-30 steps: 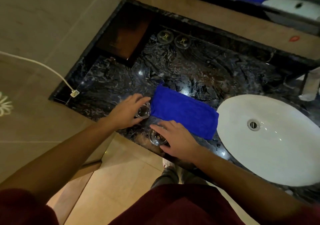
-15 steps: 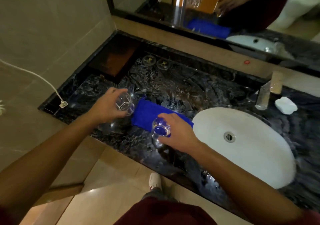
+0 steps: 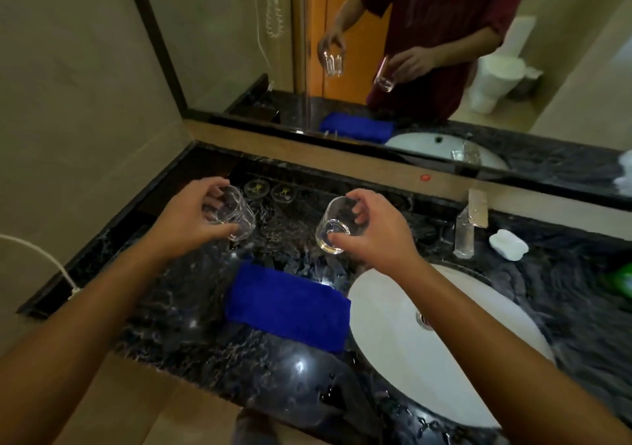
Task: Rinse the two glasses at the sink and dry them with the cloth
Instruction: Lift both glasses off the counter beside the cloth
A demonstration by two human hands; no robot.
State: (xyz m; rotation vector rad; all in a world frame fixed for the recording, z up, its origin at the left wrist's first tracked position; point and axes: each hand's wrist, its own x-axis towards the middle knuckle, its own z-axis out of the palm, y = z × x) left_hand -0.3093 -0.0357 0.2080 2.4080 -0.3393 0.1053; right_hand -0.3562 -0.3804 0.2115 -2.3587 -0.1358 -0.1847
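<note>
Since half a second ago you have lifted both glasses higher off the surface [image 3: 178, 328] and carried them back toward the mirror [image 3: 239, 51], clear of the cloth. Your left hand [image 3: 186, 220] has its fingers curled round the left glass [image 3: 234, 217], which tilts with its thick base toward the right. Your right hand [image 3: 371, 229] pinches the right glass [image 3: 337, 224] from above, with the mouth tipped toward you. Both are clear, smooth, straight-sided tumblers held in the air, well apart from each other. The blue cloth [image 3: 287, 307], a nubby folded rectangle, lies flat below them, its right edge just beside the rim of the white oval sink [image 3: 393, 359]. The surface is glossy black veined stone with water drops near its front edge. A chrome tap [image 3: 468, 225] stands behind the sink, with a white soap bar [image 3: 508, 244] beside it. Open stone lies between the cloth and the back ledge.
</note>
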